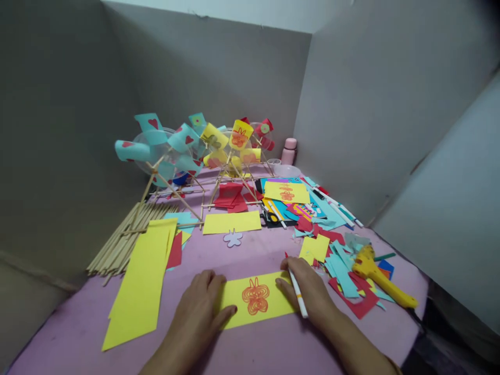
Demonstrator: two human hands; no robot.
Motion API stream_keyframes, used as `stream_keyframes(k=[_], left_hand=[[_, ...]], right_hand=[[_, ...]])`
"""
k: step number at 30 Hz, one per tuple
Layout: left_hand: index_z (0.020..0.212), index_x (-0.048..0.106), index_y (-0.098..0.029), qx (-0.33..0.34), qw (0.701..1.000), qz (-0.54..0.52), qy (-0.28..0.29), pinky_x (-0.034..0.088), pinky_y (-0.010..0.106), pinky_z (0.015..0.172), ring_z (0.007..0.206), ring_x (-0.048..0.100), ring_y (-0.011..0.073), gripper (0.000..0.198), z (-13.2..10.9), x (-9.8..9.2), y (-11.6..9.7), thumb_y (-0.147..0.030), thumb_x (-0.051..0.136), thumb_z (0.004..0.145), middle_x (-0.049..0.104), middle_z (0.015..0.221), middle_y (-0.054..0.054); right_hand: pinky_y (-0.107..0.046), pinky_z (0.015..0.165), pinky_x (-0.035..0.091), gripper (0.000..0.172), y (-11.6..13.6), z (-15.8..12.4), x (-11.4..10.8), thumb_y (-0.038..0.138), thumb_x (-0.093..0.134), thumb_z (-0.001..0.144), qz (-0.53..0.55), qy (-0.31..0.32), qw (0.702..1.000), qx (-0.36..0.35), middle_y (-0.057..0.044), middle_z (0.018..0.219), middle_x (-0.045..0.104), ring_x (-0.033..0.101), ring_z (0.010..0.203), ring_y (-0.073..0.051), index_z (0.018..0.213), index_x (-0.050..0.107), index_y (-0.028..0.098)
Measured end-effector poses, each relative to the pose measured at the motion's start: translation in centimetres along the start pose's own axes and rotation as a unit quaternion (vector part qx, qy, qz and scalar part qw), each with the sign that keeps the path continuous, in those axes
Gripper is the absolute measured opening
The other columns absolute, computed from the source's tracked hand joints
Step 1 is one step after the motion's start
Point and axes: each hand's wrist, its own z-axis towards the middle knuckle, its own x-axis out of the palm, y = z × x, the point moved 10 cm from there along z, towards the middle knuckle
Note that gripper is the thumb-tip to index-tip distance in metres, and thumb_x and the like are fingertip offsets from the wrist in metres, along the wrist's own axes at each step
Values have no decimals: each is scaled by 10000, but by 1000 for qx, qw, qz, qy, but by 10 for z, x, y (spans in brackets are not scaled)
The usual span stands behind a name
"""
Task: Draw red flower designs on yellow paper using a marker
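Observation:
A yellow paper strip [279, 299] lies flat in front of me, with a butterfly drawing [255, 298] in orange-red lines at its middle. My left hand [201, 302] rests on the strip's left end, thumb and fingers apart. At the right end is my right hand [310, 286], closed around a white marker [299, 297]; the marker's red tip points away from me, and part of its barrel is hidden by the fingers. Just beyond the strip lies a small pale butterfly cutout [233, 238].
Paper pinwheel models [232, 151] on stick frames stand at the back. Bamboo sticks [117, 245] and long yellow sheets [142, 281] lie left. Paper scraps [341, 268], a yellow glue gun [385, 278], scissors [272, 216] and several markers [339, 205] lie right. A pink bottle [289, 151] stands by the wall.

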Motion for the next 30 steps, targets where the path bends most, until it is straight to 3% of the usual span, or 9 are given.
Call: stream_keyframes(k=[6, 10, 15, 19, 24, 30], left_hand=[[849, 514, -185, -22, 997, -77, -16, 392, 355, 727, 819, 505, 241, 236, -2, 0, -1, -255, 633, 657, 551, 886, 47], [885, 462, -205, -52, 982, -177, -39, 378, 277, 561, 604, 504, 174, 151, -3, 2, 11, -286, 519, 771, 530, 686, -30], [844, 455, -201, -54, 946, -313, -66, 431, 263, 530, 624, 566, 180, 295, 2, 5, 19, -487, 505, 790, 566, 703, -8], [843, 497, -183, -52, 922, -376, -72, 465, 272, 545, 648, 606, 196, 366, 5, 10, 19, -536, 545, 763, 616, 734, 23], [887, 530, -168, -45, 920, -380, -79, 479, 273, 569, 678, 617, 197, 343, 2, 12, 17, -500, 534, 799, 646, 789, 46], [983, 556, -187, -43, 951, -282, -122, 487, 292, 606, 715, 620, 217, 322, -8, 4, 17, -443, 560, 788, 648, 803, 24]], right_hand=[[-295, 649, 365, 151, 7, -3, 1, 83, 515, 709, 76, 0, 997, -30, -5, 765, 534, 479, 712, -192, 784, 478, 207], [-234, 524, 310, 101, 8, -1, -4, 132, 493, 754, 168, -19, 985, -30, 60, 632, 430, 410, 569, -134, 756, 431, 212], [-221, 513, 334, 93, -9, 3, -9, 249, 486, 803, 276, -83, 957, 1, 70, 654, 393, 408, 570, -131, 812, 396, 229], [-224, 500, 332, 163, -24, 7, -9, 317, 547, 759, 322, -121, 939, 23, 78, 632, 384, 397, 547, -137, 779, 402, 245], [-232, 517, 342, 157, -28, 8, -8, 306, 560, 746, 328, -125, 936, 25, 68, 657, 409, 406, 562, -141, 784, 420, 244], [-230, 511, 329, 94, -23, 8, -7, 270, 544, 738, 288, -98, 952, 16, 64, 627, 426, 408, 561, -140, 741, 462, 224]])
